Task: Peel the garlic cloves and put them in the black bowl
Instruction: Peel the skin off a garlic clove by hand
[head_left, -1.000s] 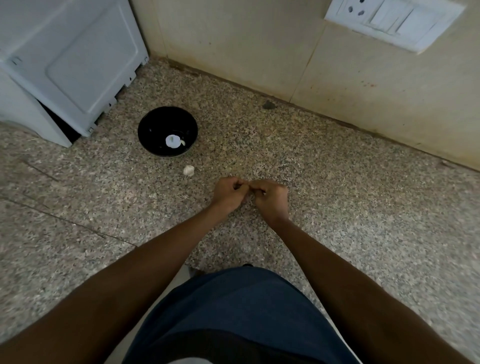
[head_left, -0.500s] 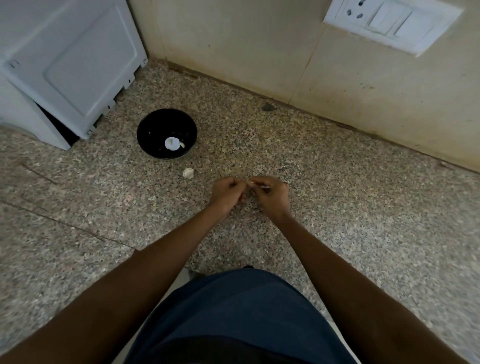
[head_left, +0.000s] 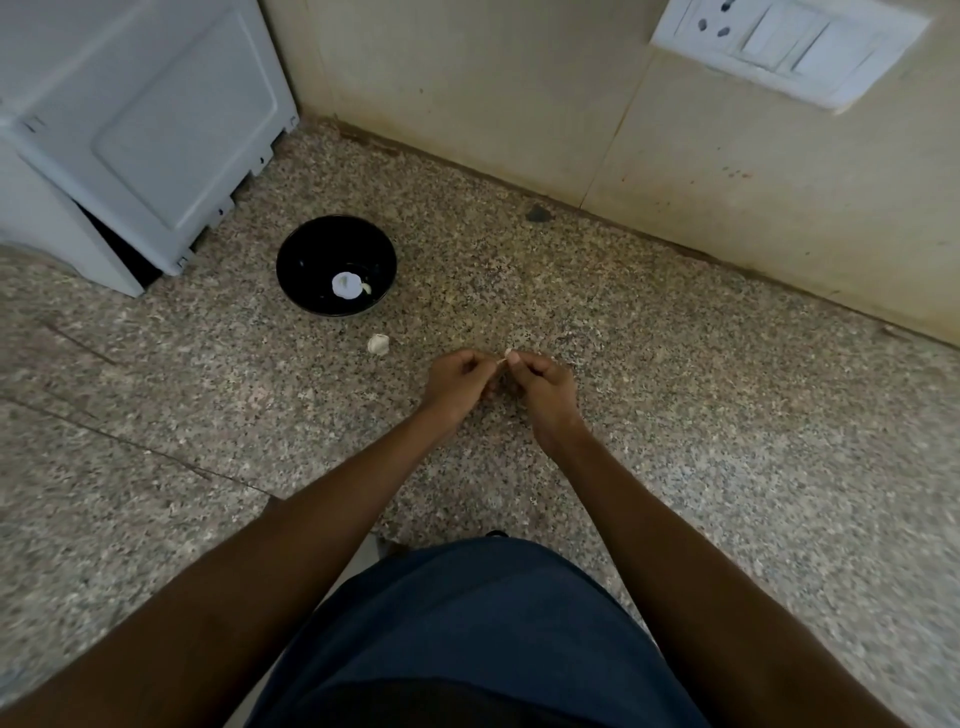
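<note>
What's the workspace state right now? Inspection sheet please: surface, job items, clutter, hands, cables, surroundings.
Surface: speckled granite counter, hairline cracks at left.
Job's things: round black bowl holding something small and white; loose pale garlic piece on counter beside the bowl; small pale garlic clove pinched between both hands.
Clutter: nothing seen.
Hands: left hand and right hand, each with a fingertip grip on the clove.
Cables: nothing seen.
Surroundings: beige tiled wall, white switch plate, white appliance.

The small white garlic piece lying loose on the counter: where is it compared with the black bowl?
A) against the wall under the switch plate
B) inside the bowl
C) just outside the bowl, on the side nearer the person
C: the loose garlic piece lies on the speckled counter just outside the black bowl, toward the person.
</note>
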